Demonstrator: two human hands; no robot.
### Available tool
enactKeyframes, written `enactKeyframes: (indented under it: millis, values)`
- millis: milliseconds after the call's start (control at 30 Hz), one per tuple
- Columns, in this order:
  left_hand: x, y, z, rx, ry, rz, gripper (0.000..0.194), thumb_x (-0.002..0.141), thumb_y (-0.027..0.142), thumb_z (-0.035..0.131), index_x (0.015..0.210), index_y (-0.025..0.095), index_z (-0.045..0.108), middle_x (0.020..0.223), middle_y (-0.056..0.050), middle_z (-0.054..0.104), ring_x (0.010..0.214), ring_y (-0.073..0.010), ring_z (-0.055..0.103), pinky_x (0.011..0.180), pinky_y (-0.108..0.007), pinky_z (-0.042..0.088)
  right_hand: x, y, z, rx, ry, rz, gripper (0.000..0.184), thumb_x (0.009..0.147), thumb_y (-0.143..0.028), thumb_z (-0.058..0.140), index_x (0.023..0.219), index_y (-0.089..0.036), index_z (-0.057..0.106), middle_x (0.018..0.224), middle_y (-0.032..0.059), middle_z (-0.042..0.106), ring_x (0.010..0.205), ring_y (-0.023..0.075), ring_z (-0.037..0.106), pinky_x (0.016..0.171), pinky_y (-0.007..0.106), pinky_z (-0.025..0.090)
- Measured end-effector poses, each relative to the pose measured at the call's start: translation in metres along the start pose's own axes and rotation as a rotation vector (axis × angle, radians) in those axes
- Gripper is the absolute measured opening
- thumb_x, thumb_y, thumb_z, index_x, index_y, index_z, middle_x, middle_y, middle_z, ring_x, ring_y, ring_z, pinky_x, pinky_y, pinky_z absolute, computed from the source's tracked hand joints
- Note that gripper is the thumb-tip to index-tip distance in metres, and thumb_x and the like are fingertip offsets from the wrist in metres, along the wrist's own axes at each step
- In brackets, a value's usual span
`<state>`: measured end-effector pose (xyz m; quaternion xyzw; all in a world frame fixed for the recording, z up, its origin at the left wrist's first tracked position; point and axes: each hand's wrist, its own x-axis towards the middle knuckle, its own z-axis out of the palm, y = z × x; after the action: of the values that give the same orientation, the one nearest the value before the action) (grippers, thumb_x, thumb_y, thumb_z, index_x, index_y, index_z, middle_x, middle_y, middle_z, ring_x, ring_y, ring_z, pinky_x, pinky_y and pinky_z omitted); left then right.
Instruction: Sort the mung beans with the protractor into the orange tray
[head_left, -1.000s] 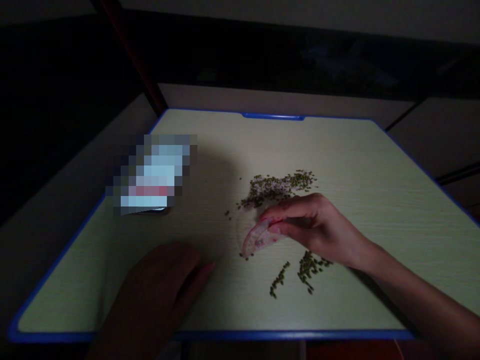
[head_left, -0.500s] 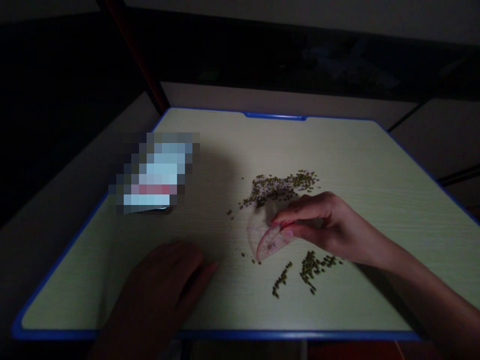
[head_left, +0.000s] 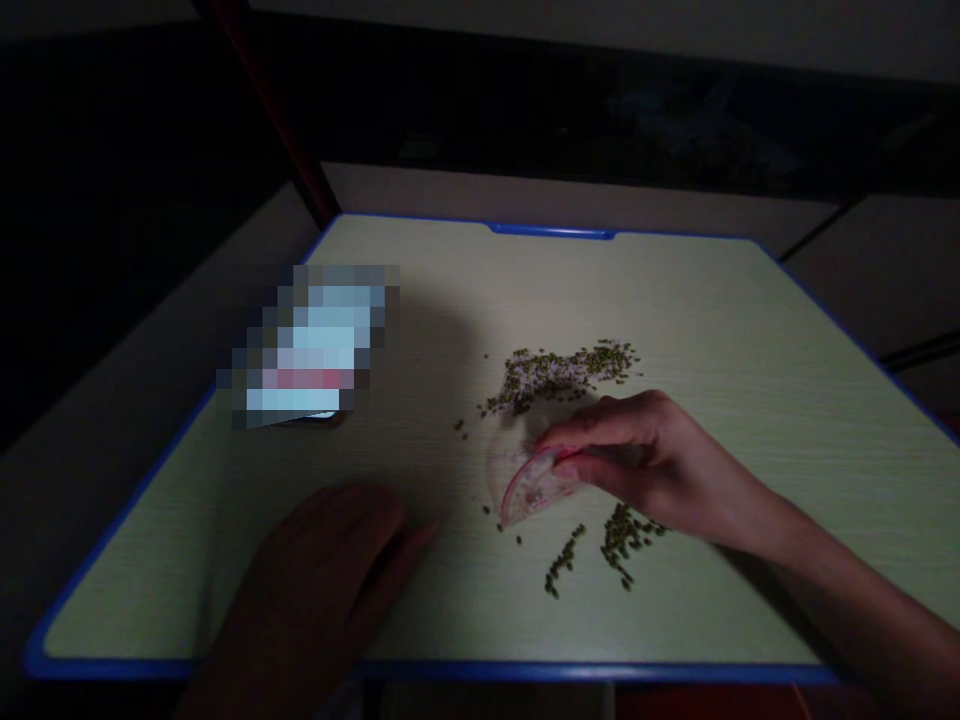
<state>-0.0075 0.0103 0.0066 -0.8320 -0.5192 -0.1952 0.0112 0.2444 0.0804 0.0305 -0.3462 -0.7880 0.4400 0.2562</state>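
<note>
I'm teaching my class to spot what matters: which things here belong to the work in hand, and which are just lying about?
Seemingly in the work:
- right hand
- clear pink-edged piece it pinches
- mixed pile, green and pale
- nearer seed clusters

Probably just lying about:
- lit screen, pixelated

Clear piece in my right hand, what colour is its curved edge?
The curved edge is pinkish red; the head view shows it.

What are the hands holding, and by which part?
The right hand pinches a clear, pink-edged protractor by its curved rim; the left hand, nothing visible.
</note>
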Motion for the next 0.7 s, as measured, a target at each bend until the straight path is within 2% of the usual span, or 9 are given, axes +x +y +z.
enactKeyframes:
  millis: [133, 333, 467, 700]
  values:
    - [-0.001, -0.001, 0.0, -0.004, -0.04, -0.011, 0.036, 0.092, 0.041, 0.035, 0.066, 0.021, 0.049, 0.062, 0.006, 0.05, 0.058, -0.0084, 0.048, 0.057, -0.023, 0.037, 0.0, -0.002, 0.004, -0.024, 0.026, 0.021, 0.02, 0.081, -0.011, 0.059, 0.092, -0.017, 0.074, 0.087, 0.0043, 0.074, 0.074, 0.0158, 0.068, 0.06, 0.023, 0.052]
    - [0.001, 0.001, -0.001, -0.02, 0.001, -0.011, 0.037, 0.092, 0.042, 0.034, 0.065, 0.021, 0.049, 0.061, 0.006, 0.051, 0.056, -0.0088, 0.048, 0.056, -0.023, 0.038, 0.003, -0.004, 0.007, 0.027, 0.084, 0.101, 0.02, 0.079, -0.012, 0.059, 0.088, -0.018, 0.076, 0.084, 0.0043, 0.075, 0.07, 0.0165, 0.067, 0.057, 0.025, 0.052]
    - [0.001, 0.001, -0.001, -0.017, -0.014, -0.013, 0.037, 0.092, 0.042, 0.033, 0.065, 0.021, 0.05, 0.061, 0.006, 0.051, 0.056, -0.009, 0.049, 0.056, -0.023, 0.038, 0.004, 0.0, 0.012, 0.078, 0.134, 0.139, 0.021, 0.077, -0.015, 0.06, 0.09, -0.019, 0.076, 0.081, 0.0047, 0.075, 0.07, 0.0174, 0.067, 0.057, 0.027, 0.053]
    - [0.002, 0.0, -0.001, -0.005, -0.011, -0.012, 0.038, 0.092, 0.042, 0.032, 0.064, 0.022, 0.049, 0.061, 0.007, 0.052, 0.057, -0.0089, 0.05, 0.053, -0.023, 0.037, 0.006, 0.002, 0.019, 0.118, 0.097, 0.09, 0.021, 0.08, -0.015, 0.059, 0.093, -0.02, 0.075, 0.083, 0.0047, 0.075, 0.069, 0.0154, 0.066, 0.059, 0.025, 0.052]
